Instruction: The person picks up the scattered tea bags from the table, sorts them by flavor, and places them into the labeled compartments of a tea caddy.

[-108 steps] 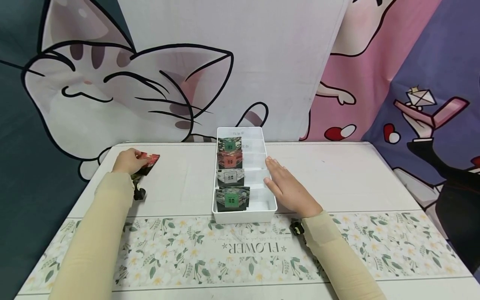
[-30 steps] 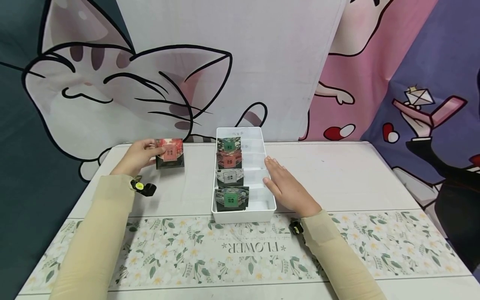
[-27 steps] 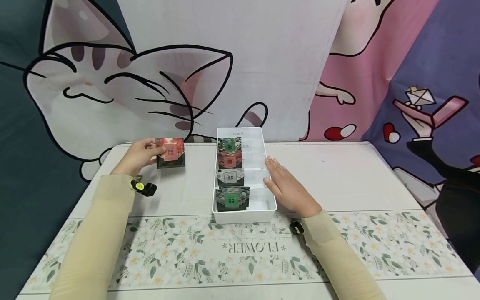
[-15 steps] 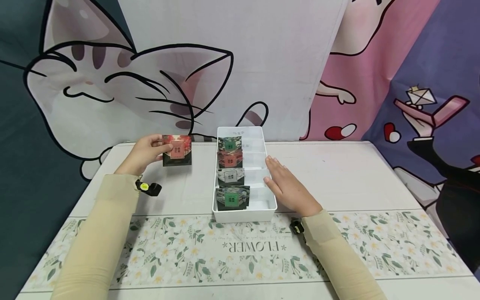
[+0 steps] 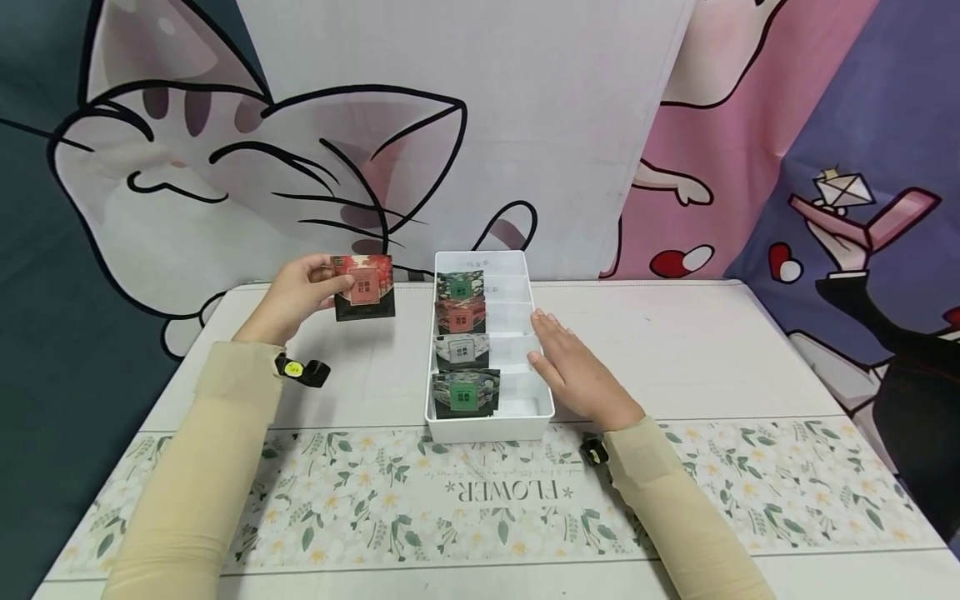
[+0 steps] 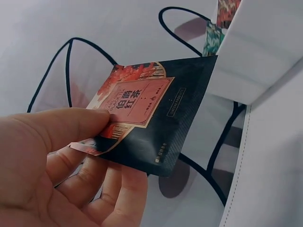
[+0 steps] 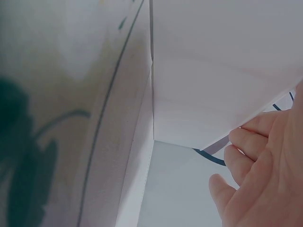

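My left hand [image 5: 285, 298] pinches a red and black tea sachet [image 5: 365, 302] between thumb and fingers. The sachet hangs above the table, left of a white divided box [image 5: 491, 431]. "Black tea" shows on its label in the left wrist view, where the thumb [image 6: 80, 125] lies over its printed face. Inside the box stand a green sachet [image 5: 460, 286], a red one [image 5: 461, 317], a grey one [image 5: 462, 352] and, nearest me, another green one [image 5: 463, 395]. My right hand [image 5: 581, 373] rests with extended fingers against the box's right wall [image 7: 213, 80].
The box stands on a white table [image 5: 675, 350] with a flowered strip [image 5: 337, 500] in front of it. Behind hangs a cloth with a cartoon cat [image 5: 187, 192]. The box's right-hand side shows bare compartment floors [image 5: 522, 396].
My left hand has lifted the tea sachet from the table's far left, turned its face toward me and carried it rightward and upward. The right hand and the box keep their places.
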